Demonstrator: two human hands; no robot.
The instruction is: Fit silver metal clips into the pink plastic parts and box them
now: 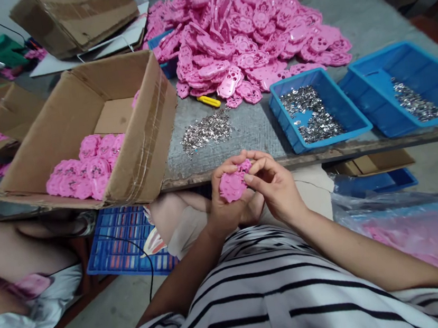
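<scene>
A pink plastic part (pixel 233 185) with a scalloped edge is held above my lap, just in front of the table edge. My left hand (pixel 226 205) wraps round it from the left. At its upper right side, my right hand (pixel 277 186) pinches with thumb and fingers; whether a small metal piece is between them is hidden. Beyond my hands, a loose pile of small metal pieces (pixel 207 131) lies on the table. More such pieces fill part of a blue bin (pixel 316 75) to the right. Behind them rises a big heap of similar pink parts (pixel 243 38).
A cardboard box (pixel 152 140) with several pink parts stands at left. A second blue bin (pixel 401 56) is at far right, and a yellow-handled tool (pixel 208 101) lies by the heap. Another person's legs (pixel 22 252) are at left. A plastic bag (pixel 419 235) sits low right.
</scene>
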